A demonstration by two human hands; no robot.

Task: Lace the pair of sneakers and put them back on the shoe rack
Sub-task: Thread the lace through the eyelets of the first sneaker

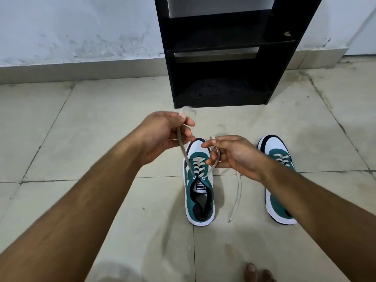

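Two green and white sneakers stand on the tiled floor, toes pointing away from me. The near sneaker [200, 192] is laced up to its top eyelets. My left hand [166, 133] pinches one end of its grey lace [184, 148] and holds it up taut. My right hand [232, 153] grips the other lace end in a loop; its loose tail [237, 197] hangs down to the floor. The second sneaker [278, 159] sits to the right, laced, partly hidden behind my right forearm. The black shoe rack [223, 51] stands against the wall just beyond the shoes.
The rack's shelves are bare and dusty. A white scuffed wall [81, 33] runs behind it. My toes [257, 273] show at the bottom edge. Beige floor tiles [91, 123] spread to the left and right.
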